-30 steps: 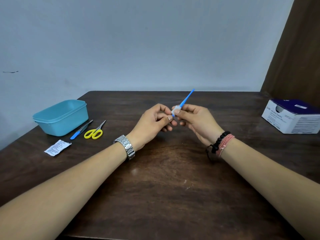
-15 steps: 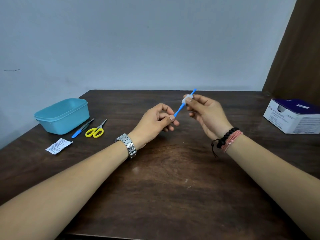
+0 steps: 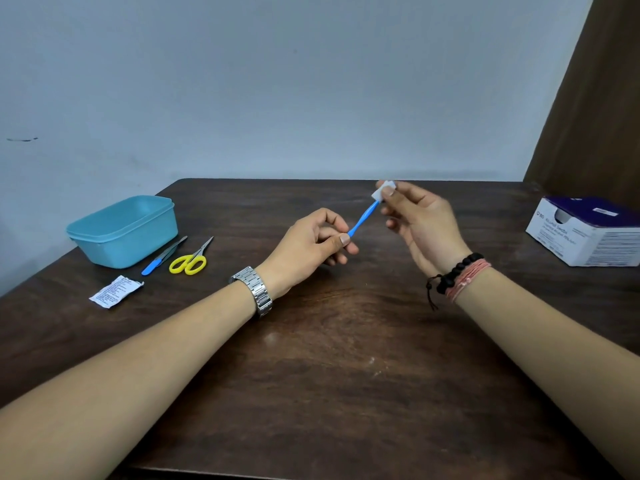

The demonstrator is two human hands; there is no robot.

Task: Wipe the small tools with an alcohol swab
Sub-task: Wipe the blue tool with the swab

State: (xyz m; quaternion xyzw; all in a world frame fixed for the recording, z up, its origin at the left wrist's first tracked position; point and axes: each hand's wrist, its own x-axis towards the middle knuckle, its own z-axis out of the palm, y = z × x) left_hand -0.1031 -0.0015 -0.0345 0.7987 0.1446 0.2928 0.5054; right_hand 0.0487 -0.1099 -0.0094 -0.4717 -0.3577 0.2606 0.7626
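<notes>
My left hand pinches the lower end of one blue tool between thumb and forefinger, above the middle of the table. The tool slants up and to the right. My right hand pinches one white alcohol swab folded around the tool's upper tip, which is hidden inside it. Both grips are closed on their items; neither hand rests on the table.

Items on the table, left side: one teal container; one blue-handled tool just beside it; one pair of yellow-handled scissors beside that tool; one torn white sachet nearer me. Right side: one white and dark blue box, well apart from the hands. One metal watch on my left wrist; beaded and cord bracelets on my right.
</notes>
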